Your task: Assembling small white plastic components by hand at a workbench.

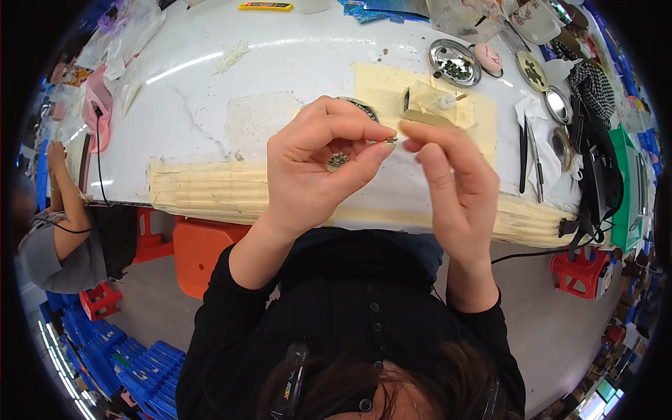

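My left hand (315, 164) is raised over the near edge of the table, thumb and forefinger pinching a tiny metallic piece (391, 140). Its exact kind is too small to make out. Just right of it is my right hand (458, 185), its fingers bent and slightly blurred, the thumb apart from the forefinger. Nothing shows between them. Behind my left hand a round dish (362, 106) is mostly hidden. Small metallic bits (337, 161) show through the gap between my left thumb and fingers. Beyond my right hand stands a tape-covered block (423, 105) with a white nozzle tip (446, 102).
Tweezers (536, 164) lie on white tissue at the right, near round metal tins (558, 105). A metal dish (455, 63) holds dark green pieces. Masking tape (210, 185) covers the table's front edge. Another person's arm (66, 182) is at the far left, beside red stools (150, 238).
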Motion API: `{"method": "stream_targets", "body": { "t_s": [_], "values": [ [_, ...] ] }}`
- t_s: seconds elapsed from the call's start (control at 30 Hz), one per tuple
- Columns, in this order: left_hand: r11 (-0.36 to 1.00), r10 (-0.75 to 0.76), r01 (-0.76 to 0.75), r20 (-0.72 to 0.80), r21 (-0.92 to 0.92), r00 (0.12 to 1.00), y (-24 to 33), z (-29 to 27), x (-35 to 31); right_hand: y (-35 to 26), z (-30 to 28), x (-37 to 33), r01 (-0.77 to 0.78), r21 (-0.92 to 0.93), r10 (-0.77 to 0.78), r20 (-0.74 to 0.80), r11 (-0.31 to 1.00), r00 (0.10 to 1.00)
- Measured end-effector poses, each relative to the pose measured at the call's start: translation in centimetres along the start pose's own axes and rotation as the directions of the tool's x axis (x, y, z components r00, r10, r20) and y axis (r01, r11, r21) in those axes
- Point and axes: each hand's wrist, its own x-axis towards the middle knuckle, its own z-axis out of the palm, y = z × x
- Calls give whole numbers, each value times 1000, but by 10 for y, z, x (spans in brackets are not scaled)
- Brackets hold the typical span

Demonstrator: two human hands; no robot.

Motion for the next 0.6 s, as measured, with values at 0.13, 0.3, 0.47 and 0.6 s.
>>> {"method": "stream_targets", "body": {
  "t_s": [0.13, 0.3, 0.47, 0.6],
  "values": [
    [975, 126, -121, -17, 187, 992, 0, 1, 1, 2, 9, -3, -139, 246, 126, 69, 959, 990],
    [882, 272, -244, -13, 402, 962, -2, 6, 2, 5, 13, -5, 68, -36, -69, -32, 997, 997],
    [855, 273, -244, 2, 457, 962, 1, 7, 2, 5, 15, -5, 163, -223, -182, -71, 961, 981],
    [856, 291, -279, 41, 436, 956, 1, 6, 2, 14, 10, -3, -108, 186, 117, -40, 977, 992]
  ]
}}
